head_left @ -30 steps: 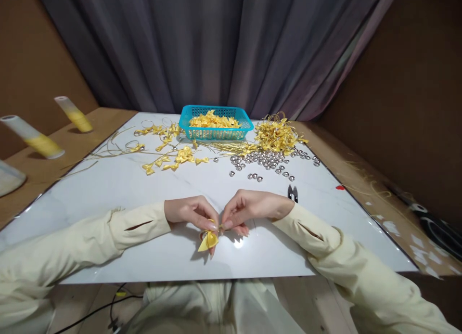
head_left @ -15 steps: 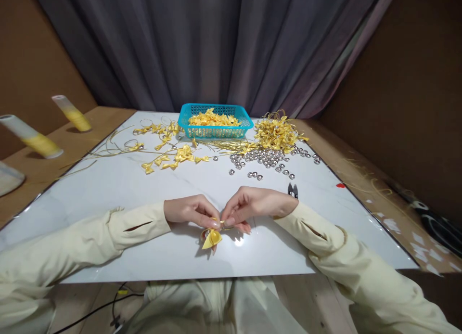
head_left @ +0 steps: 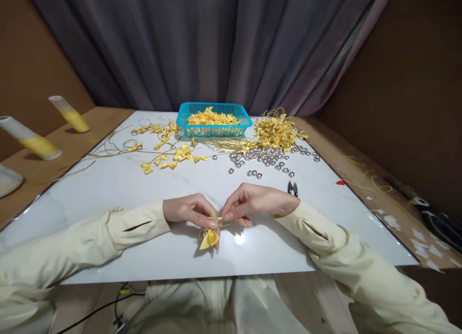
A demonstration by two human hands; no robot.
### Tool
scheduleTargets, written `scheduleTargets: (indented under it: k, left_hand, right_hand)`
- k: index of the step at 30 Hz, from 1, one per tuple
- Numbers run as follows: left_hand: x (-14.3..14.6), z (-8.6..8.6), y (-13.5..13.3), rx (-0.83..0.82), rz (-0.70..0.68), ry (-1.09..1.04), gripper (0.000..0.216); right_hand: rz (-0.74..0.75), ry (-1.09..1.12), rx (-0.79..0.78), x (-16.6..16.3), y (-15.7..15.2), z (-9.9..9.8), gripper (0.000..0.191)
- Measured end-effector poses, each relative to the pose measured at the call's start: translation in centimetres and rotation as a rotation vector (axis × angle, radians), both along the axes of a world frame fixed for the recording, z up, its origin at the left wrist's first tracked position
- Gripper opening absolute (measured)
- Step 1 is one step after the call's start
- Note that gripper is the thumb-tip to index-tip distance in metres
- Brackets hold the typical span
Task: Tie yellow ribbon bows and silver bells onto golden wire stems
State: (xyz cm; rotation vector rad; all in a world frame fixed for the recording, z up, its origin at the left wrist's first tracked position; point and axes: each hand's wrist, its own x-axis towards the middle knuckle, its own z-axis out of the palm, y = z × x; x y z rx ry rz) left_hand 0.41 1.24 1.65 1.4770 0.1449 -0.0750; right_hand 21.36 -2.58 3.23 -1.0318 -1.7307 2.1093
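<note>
Both hands meet near the front middle of the white board [head_left: 108,189]. My left hand [head_left: 189,211] pinches a small yellow ribbon bow [head_left: 209,238] with a silvery bell tucked behind it. My right hand [head_left: 252,203] pinches a thin gold cord [head_left: 227,223] that runs to the top of the bow. The fingertips of both hands almost touch above the bow. Cream sleeves cover both forearms.
A blue basket [head_left: 214,129] of yellow bows stands at the back. Right of it lie a pile of finished bows [head_left: 276,131] and scattered silver bells [head_left: 267,158]. Loose bows on cords [head_left: 169,156] lie at the left. Small black snips [head_left: 292,188] rest by my right wrist. Thread spools [head_left: 70,113] stand far left.
The hands have stayed together with small finger movements. The bow has turned slightly and the view has shifted a little.
</note>
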Motion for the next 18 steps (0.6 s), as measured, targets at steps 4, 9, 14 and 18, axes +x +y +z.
scheduleTargets:
  k: [4,9,14,18]
  left_hand:
    - [-0.03,-0.32,-0.06,-0.04,0.045,0.001,0.031]
    - [0.02,-0.66,-0.12,-0.075,0.11,0.017,0.028]
    - [0.14,-0.59,-0.18,-0.075,0.121,0.03,0.03]
    - [0.19,-0.65,-0.24,-0.074,0.122,0.036,0.031]
  right_hand:
    - [0.009,-0.006,-0.003,-0.08,0.03,-0.02,0.02]
    - [0.004,-0.01,0.004,-0.03,0.04,-0.02,0.021]
    - [0.015,-0.029,-0.002,0.0,0.06,-0.16,0.024]
    - [0.02,-0.04,-0.002,-0.04,0.1,-0.16,0.026]
